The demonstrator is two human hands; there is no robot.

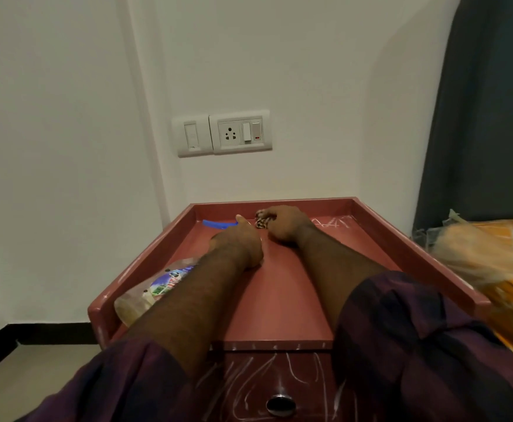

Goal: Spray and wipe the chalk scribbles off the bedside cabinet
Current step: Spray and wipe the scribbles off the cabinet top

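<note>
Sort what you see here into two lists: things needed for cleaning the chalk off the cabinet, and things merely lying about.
Belongs to the job:
spray bottle, gripped by the left hand
patterned cloth, held in the right hand
chalk scribbles
bedside cabinet

Just there:
wall socket
orange bedding
dark curtain

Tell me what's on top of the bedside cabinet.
A spray bottle lying under the left hand, a patterned cloth gripped by the right hand, and chalk scribbles. Both hands hide whatever lies beneath them.
</note>
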